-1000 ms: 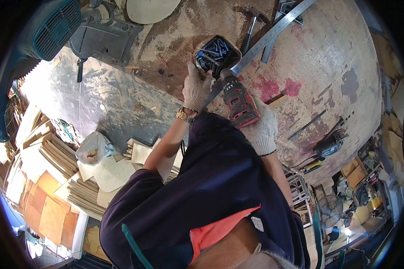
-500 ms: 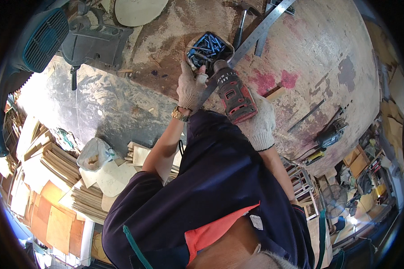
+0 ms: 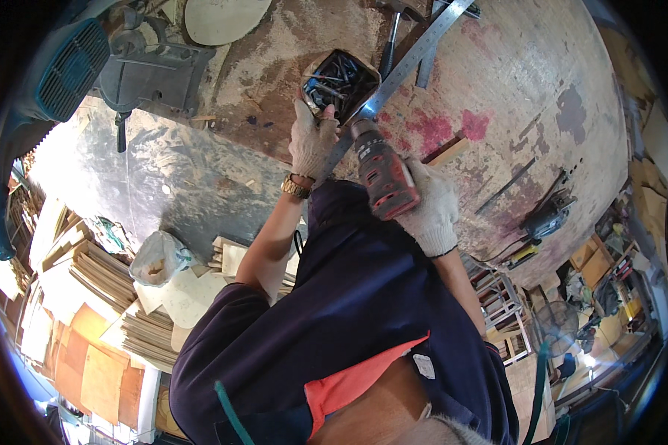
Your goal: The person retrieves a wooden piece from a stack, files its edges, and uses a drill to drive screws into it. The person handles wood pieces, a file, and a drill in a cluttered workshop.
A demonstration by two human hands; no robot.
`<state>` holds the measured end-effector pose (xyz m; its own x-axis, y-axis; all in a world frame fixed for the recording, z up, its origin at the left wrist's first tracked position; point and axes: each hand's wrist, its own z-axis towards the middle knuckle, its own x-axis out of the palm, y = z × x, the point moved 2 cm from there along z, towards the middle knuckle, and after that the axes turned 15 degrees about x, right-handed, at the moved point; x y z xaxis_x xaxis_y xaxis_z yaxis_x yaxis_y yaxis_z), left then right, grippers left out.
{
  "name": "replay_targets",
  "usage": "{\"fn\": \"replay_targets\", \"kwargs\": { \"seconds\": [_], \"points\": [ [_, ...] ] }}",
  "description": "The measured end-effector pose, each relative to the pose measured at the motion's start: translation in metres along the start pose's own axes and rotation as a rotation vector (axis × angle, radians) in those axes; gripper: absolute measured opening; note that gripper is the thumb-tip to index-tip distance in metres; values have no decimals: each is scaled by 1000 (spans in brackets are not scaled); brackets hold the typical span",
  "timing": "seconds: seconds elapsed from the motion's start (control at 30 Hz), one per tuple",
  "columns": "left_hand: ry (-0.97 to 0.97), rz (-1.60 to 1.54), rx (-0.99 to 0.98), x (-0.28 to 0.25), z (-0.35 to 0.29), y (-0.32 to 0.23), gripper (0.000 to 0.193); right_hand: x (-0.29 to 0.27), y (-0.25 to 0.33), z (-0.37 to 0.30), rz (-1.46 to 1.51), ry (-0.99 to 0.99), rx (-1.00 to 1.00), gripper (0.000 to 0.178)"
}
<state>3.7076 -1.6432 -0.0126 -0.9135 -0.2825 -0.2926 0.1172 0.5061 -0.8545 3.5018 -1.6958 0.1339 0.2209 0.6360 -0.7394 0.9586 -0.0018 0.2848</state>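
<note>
My left hand, in a pale work glove with a gold watch at the wrist, grips the near left side of a small squarish container. Inside lie several dark, slim metal pieces, too small to tell whether they are screws or bits. A red and black cordless drill is held in my gloved right hand, its chuck pointing up and left just short of the container. The drill's lamp throws a bluish spot on a long steel ruler beside the container. My right fingers are partly hidden behind the drill.
A hammer lies at the ruler's left. A grey and teal power saw stands at far left. On the right are a thin dark rod and a corded black tool. Stacked wood pieces and a plastic bag sit lower left.
The drill has drawn back slightly toward me, its chuck leaving the container's edge. Its bluish light has shifted off the metal pieces onto the ruler. My left hand keeps its grip.
</note>
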Motion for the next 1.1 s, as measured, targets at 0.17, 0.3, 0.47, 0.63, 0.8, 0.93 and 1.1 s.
{"fn": "replay_targets", "kwargs": {
  "seconds": [0.17,0.3,0.47,0.63,0.8,0.93,1.1],
  "points": [
    [-68,156,46,-3,-5,-22,49,4,8,-6,-29,102,-73,54],
    [-30,99,-12,-5,-5,-22,53,7,15,-8,128,131,-44,55],
    [-137,291,244,-2,-3,-17,64,-7,9,5,-29,-42,-180,54],
    [-83,-123,88,2,-2,-4,55,17,-10,10,452,108,55,52],
    [-81,-191,89,5,3,4,45,37,-37,-2,751,291,202,52],
    [-65,-171,155,2,3,2,43,30,-55,-19,323,263,183,64],
    [-25,-162,125,-3,7,3,44,31,-82,-50,231,31,267,52]
  ]
}}
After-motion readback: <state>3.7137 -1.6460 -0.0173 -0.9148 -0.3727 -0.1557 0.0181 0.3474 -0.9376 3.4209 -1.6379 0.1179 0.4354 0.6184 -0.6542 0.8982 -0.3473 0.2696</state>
